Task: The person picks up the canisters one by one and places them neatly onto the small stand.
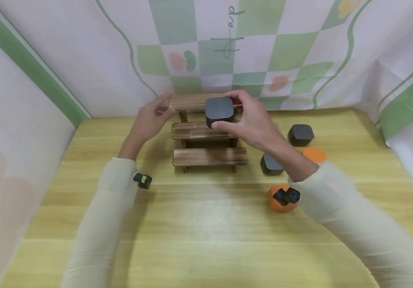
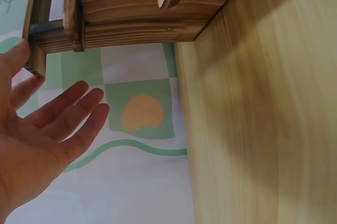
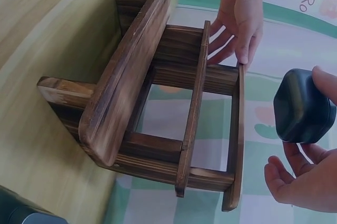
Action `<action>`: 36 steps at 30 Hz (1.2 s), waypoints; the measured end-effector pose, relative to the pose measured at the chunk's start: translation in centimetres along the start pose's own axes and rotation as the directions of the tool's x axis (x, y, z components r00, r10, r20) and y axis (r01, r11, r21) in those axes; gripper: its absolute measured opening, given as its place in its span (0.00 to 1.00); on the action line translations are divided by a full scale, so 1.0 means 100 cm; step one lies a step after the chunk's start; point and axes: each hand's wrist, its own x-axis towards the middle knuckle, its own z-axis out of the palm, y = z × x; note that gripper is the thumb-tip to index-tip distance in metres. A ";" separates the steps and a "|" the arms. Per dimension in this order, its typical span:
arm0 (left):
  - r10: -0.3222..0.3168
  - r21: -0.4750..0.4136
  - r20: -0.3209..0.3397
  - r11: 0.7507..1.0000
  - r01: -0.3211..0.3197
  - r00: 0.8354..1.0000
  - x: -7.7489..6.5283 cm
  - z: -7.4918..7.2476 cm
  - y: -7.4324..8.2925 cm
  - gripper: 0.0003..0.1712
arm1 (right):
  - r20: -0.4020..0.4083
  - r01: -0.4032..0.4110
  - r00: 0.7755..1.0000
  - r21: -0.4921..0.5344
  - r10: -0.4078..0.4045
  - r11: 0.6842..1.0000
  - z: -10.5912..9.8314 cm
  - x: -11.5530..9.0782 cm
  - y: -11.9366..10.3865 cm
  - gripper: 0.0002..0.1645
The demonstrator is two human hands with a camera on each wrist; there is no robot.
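Note:
A three-tier wooden step shelf (image 1: pixel 210 157) stands at the back of the table. My left hand (image 1: pixel 148 122) is at the left end of its top board, thumb at the front edge and forefinger at the back, pinching it. The other fingers spread loosely in the left wrist view, where the hand (image 2: pixel 42 134) shows large. My right hand (image 1: pixel 253 120) grips a black rounded-square box (image 1: pixel 219 109) between thumb and fingers. In the head view the box overlaps the top board; in the right wrist view the box (image 3: pixel 300 105) appears apart from the shelf (image 3: pixel 121 92).
Right of the shelf stand a black box (image 1: pixel 301 135) and another black box (image 1: pixel 272 165), the latter partly behind my right forearm. An orange item (image 1: pixel 314 154) and a round orange item (image 1: pixel 277 208) lie nearby, partly covered. A patterned cloth (image 1: pixel 213 44) hangs behind the table.

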 end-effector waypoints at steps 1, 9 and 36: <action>0.001 0.002 0.004 1.000 -0.001 1.000 0.000 -0.001 0.000 0.34 | -0.001 0.004 1.000 0.001 -0.004 1.000 0.001 0.001 0.000 0.43; -0.017 0.024 0.039 1.000 0.016 0.999 0.002 -0.004 -0.002 0.34 | 0.004 0.000 1.000 -0.013 0.000 1.000 0.004 0.010 -0.001 0.43; 0.009 0.029 0.040 1.000 -0.010 0.999 0.003 -0.005 -0.006 0.33 | 0.014 -0.012 1.000 -0.025 0.012 1.000 0.023 0.042 -0.005 0.43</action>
